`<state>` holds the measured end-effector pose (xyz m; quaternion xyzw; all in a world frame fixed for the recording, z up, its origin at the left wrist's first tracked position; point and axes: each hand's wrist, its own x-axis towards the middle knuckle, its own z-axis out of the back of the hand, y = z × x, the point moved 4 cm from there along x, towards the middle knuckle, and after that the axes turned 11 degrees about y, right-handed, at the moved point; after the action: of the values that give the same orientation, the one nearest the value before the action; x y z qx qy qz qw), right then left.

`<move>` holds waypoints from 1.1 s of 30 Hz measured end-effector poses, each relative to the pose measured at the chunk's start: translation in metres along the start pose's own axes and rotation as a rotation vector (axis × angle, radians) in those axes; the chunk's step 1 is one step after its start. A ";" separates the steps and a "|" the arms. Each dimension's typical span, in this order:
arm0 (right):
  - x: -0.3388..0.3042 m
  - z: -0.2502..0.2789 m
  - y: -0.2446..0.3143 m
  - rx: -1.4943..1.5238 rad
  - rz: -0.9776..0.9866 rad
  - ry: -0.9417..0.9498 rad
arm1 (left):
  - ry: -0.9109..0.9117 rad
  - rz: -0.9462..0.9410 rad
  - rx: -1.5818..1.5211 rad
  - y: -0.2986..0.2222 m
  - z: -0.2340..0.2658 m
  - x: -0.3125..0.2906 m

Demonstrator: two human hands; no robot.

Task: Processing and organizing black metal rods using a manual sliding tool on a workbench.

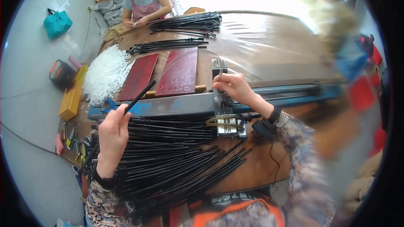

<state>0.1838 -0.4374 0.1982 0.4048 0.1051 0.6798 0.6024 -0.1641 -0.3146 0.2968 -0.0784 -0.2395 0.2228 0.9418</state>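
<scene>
My left hand (pixel 112 136) is closed around a black tube (pixel 141 93), which points up and away to the right. From the tube's far end a thin, ridged, springy cable (pixel 169 64) arcs over the red boards to my right hand (pixel 239 88). The fingers of that hand pinch the cable's end, right above a metal clamp block (pixel 219 96) on the bench machine. Below my hands lies a wide heap of black tubes (pixel 176 159). A hose fitting with a curved yellowish tube (pixel 225 122) sits just in front of the block.
A long metal rail (pixel 181 105) crosses the table. Beyond it are two red boards (pixel 176 71), a pile of white plastic pieces (pixel 105 73) and bundles of black rods (pixel 185 22). A co-worker (pixel 145 2) sits at the far left edge. Hand tools (pixel 72 138) lie at left.
</scene>
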 end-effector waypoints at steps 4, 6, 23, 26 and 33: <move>0.002 -0.011 -0.010 -0.070 -0.006 0.093 | 0.031 0.063 0.038 0.009 -0.020 -0.021; 0.007 -0.020 -0.012 -0.110 -0.020 0.155 | 0.026 0.067 0.038 0.010 -0.034 -0.024; -0.216 0.149 -0.089 -0.975 -0.038 -0.200 | 0.151 -0.467 -0.022 -0.065 -0.244 0.096; -0.227 0.154 -0.113 -0.940 -0.039 -0.182 | 0.224 -0.387 -0.077 -0.058 -0.267 0.104; -0.257 0.145 -0.163 -0.919 -0.210 -0.115 | 0.252 -0.383 -0.088 -0.054 -0.268 0.086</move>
<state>0.3878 -0.6789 0.0812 0.1205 -0.1995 0.5679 0.7894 0.0545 -0.3338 0.1122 -0.0998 -0.1402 0.0176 0.9849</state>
